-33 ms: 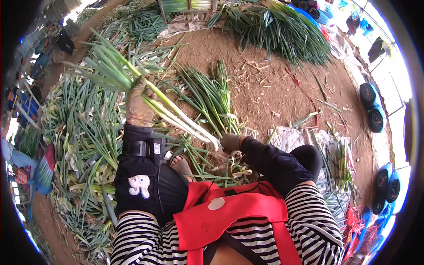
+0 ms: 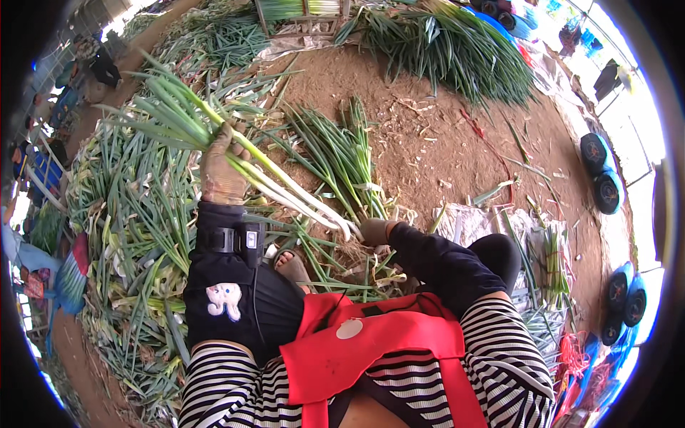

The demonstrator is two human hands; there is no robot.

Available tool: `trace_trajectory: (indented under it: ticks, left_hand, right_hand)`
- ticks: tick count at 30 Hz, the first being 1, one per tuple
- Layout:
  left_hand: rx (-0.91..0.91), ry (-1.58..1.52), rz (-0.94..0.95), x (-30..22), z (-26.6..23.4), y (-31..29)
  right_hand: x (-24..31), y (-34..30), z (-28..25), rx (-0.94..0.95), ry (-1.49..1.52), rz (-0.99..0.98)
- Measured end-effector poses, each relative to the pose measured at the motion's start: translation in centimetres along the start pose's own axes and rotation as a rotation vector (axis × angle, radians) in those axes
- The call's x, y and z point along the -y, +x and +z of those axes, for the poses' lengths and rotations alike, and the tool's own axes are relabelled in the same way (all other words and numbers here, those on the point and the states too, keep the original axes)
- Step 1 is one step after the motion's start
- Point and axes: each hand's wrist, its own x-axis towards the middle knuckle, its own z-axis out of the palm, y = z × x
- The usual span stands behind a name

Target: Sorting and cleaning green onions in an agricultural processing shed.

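My left hand (image 2: 225,170), in a soiled glove, is closed around a few green onions (image 2: 292,194). Their green leaves fan out to the upper left, and the white stalks slant down to the right. At the root ends is my right hand (image 2: 374,232), gloved and closed, with its fingertips against the end of a stalk. Its fingers are partly hidden. Just beyond it, a loose bunch of green onions (image 2: 339,153) lies on the soil.
A wide heap of onion leaves (image 2: 135,214) covers the ground at left. A large pile of green onions (image 2: 449,53) lies at the far right, near a wooden crate (image 2: 303,28). A tied bundle (image 2: 553,260) rests on sheeting at right. Blue rolls (image 2: 603,175) stand farther right.
My left hand has shifted very slightly left. The white ends of the held green onions have spread a little, one reaching closer to my right hand.
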Motion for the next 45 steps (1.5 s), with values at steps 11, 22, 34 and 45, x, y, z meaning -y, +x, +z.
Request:
trace_trajectory:
  ticks: [11, 22, 34, 45]
  left_hand:
    - [-0.303, 0.039, 0.091, -1.7, -2.0, 1.5]
    - [-0.502, 0.061, 0.144, -0.4, -1.2, 2.6]
    - [-0.45, -0.05, 0.079, 0.4, -2.6, 3.7]
    - [-0.51, 0.08, 0.223, -0.2, -0.8, 2.6]
  right_hand:
    - [0.2, -4.8, 6.4, 0.047, 0.219, 0.659]
    - [6.3, -6.2, -11.2, -1.183, -0.043, 0.425]
    - [5.2, -4.2, -12.2, -0.988, -0.015, 0.319]
    - [6.0, -3.9, -7.3, -0.885, -0.1, 0.314]
